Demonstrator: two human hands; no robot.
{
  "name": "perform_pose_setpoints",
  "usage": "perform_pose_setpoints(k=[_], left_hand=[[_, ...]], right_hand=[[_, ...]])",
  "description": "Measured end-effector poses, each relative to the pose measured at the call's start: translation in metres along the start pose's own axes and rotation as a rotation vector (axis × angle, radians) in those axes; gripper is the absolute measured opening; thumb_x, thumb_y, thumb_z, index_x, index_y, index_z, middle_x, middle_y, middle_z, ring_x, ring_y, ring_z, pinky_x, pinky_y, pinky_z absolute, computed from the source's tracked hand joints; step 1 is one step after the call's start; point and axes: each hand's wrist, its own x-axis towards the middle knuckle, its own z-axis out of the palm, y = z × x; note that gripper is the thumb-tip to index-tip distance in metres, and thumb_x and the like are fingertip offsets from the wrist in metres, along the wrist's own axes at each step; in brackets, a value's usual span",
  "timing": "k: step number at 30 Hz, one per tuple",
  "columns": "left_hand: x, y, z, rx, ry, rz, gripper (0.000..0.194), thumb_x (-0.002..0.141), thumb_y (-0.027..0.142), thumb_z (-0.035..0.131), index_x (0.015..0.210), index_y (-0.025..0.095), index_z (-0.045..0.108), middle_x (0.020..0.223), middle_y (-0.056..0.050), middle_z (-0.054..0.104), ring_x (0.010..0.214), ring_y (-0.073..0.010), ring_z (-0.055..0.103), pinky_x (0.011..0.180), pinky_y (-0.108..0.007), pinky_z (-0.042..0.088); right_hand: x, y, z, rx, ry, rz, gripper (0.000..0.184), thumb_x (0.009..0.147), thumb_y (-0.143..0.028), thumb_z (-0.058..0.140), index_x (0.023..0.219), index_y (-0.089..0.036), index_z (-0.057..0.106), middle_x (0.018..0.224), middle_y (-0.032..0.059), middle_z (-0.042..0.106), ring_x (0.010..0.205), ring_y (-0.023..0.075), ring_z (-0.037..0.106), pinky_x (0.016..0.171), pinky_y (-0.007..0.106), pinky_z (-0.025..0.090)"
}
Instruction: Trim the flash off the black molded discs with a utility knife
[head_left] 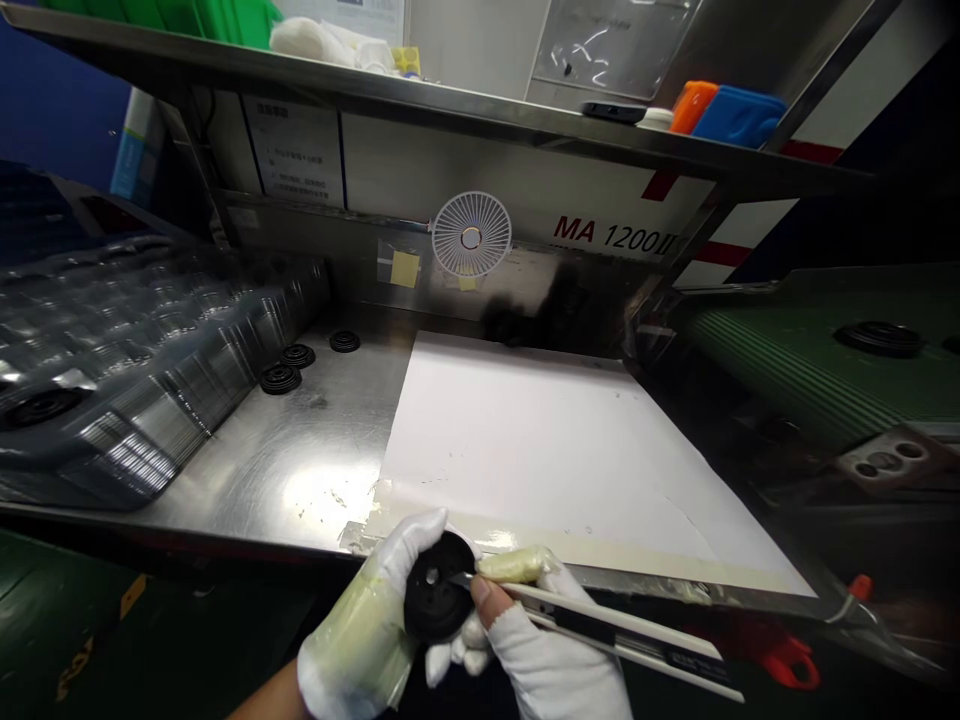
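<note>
A black moulded disc (439, 588) is held just over the front edge of a steel bench (300, 470), gripped by the left hand (360, 625); its gloved fingers (457, 652) are curled together behind the disc, and the thumb is pressed over the upper rim. The tip of a snap-off knife (622, 635) is set against the disc's face near the rim, the knife being pinched between the thumb and taped forefinger of the right hand (559, 665). The disc is judged light and fairly stiff, possibly rubber, and is likely to slip in cloth gloves; the rim, away from the blade, seems the safest hold. Similar discs (289, 367) lie on the bench beside stacked clear trays (150, 360), and a white sheet (540, 440) is taped down beyond.
</note>
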Motion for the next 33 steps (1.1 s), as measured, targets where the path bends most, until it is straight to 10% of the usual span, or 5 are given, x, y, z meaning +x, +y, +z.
perform_pose_setpoints(k=[11,17,21,33], left_hand=[[0.000,0.007,0.007,-0.035,-0.048,-0.008,0.068,0.083,0.062,0.029,0.073,0.004,0.063,0.055,-0.011,0.057,0.054,-0.0171,0.059,0.036,-0.017,0.033],[-0.009,0.014,0.005,0.041,-0.077,0.214,0.030,0.083,0.035,0.053,0.103,0.014,0.060,0.089,-0.010,0.065,0.082,-0.0209,0.062,0.080,-0.037,0.047],[-0.004,0.010,-0.007,0.293,0.011,0.407,0.022,0.069,0.011,0.066,0.090,0.017,0.065,0.085,-0.005,0.066,0.082,-0.0176,0.061,0.080,-0.029,0.044],[0.000,0.000,0.002,0.202,0.097,0.439,0.019,0.056,0.018,0.080,0.071,0.021,0.069,0.072,0.000,0.067,0.070,-0.0126,0.060,0.073,-0.023,0.046]], right_hand=[[0.014,-0.013,-0.015,-0.096,-0.106,0.016,0.038,0.059,-0.047,0.079,0.055,-0.014,0.061,0.040,0.0020,0.060,0.034,0.0161,0.057,0.034,0.022,0.048],[0.012,-0.029,-0.025,0.028,-0.019,-0.040,0.037,0.058,-0.045,0.081,0.056,-0.016,0.058,0.037,-0.0021,0.056,0.029,0.0113,0.050,0.033,0.020,0.046],[0.002,-0.028,-0.021,0.156,0.028,-0.060,0.035,0.060,-0.046,0.079,0.071,-0.021,0.058,0.036,-0.0058,0.052,0.027,0.0130,0.047,0.027,0.022,0.039],[-0.008,-0.018,-0.002,0.246,0.034,-0.028,0.042,0.056,-0.043,0.083,0.069,-0.021,0.049,0.035,-0.0077,0.051,0.029,0.0047,0.038,0.030,0.011,0.025]])
